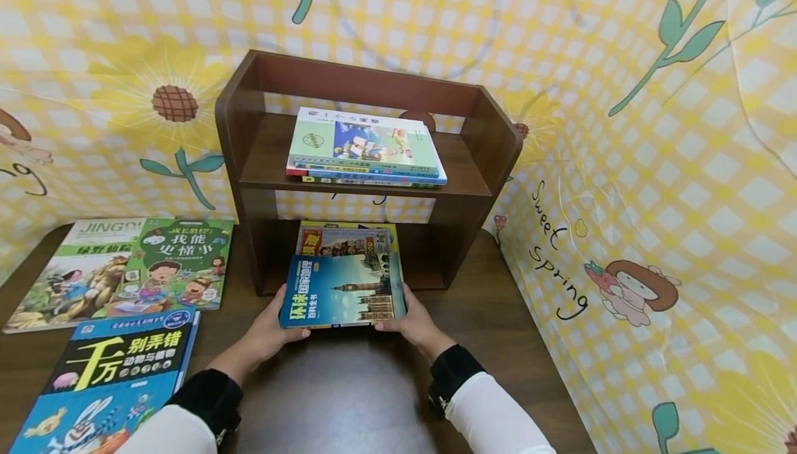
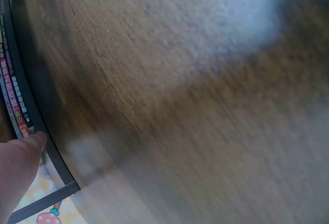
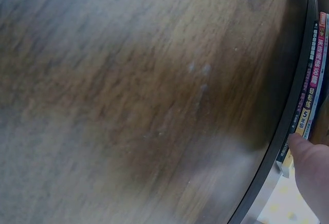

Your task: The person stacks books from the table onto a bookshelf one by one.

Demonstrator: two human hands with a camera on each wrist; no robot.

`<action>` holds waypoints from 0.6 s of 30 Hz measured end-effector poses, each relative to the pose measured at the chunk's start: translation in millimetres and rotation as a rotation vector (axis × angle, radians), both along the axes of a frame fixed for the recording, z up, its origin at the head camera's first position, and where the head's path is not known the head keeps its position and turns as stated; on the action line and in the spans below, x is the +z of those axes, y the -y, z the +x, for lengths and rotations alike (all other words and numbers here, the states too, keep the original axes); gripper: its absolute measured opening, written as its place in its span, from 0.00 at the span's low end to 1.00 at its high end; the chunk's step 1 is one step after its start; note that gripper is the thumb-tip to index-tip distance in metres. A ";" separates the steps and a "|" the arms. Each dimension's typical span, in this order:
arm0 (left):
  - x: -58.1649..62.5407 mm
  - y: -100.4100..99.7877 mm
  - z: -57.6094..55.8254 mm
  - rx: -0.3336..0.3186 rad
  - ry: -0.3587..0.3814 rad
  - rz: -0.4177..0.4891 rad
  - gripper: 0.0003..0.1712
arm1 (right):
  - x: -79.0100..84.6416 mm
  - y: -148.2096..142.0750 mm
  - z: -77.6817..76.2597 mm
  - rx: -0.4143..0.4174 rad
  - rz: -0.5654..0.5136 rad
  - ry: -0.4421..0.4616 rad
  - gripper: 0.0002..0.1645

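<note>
A blue book [image 1: 342, 291] with a clock tower on its cover lies at the front of the brown shelf's [image 1: 369, 189] lower compartment, its near edge jutting out. It overlaps a colourful book [image 1: 349, 241] behind it. My left hand [image 1: 266, 333] grips the blue book's left near corner, thumb along the front edge. At the opposite corner my right hand [image 1: 418, 322] holds it the same way. Several stacked spines [image 3: 311, 80] show beside the right hand [image 3: 311, 167] in the right wrist view. The left wrist view catches the left hand [image 2: 20, 165] near more spines [image 2: 13, 88].
On the upper shelf lies a stack of books [image 1: 367, 146]. Left of the shelf are a green book [image 1: 180, 260], a pale book [image 1: 75, 281] and a blue and black book [image 1: 112, 385], on the dark wooden table [image 1: 330, 392]. Yellow checked cloth [image 1: 623, 163] hangs behind and at right.
</note>
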State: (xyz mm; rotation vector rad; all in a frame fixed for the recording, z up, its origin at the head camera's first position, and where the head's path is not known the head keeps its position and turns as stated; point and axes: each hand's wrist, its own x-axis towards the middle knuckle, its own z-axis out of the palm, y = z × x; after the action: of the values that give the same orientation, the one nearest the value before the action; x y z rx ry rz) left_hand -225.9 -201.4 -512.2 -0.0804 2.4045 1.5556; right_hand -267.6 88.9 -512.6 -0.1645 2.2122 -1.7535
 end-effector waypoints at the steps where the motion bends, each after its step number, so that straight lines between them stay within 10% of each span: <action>1: 0.0 -0.1 -0.2 0.002 -0.004 -0.005 0.65 | 0.6 0.8 0.0 -0.002 -0.003 -0.004 0.66; 18: -9.9 -1.7 -12.3 -0.032 -0.074 -0.097 0.56 | -13.2 12.3 -5.8 -0.032 -0.012 -0.125 0.57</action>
State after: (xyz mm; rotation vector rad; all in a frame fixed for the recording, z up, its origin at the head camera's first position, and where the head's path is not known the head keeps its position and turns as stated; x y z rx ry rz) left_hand -238.1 -199.7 -522.1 -0.0038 2.5249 1.4521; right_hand -273.4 76.6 -525.8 -0.2498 2.3036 -1.8193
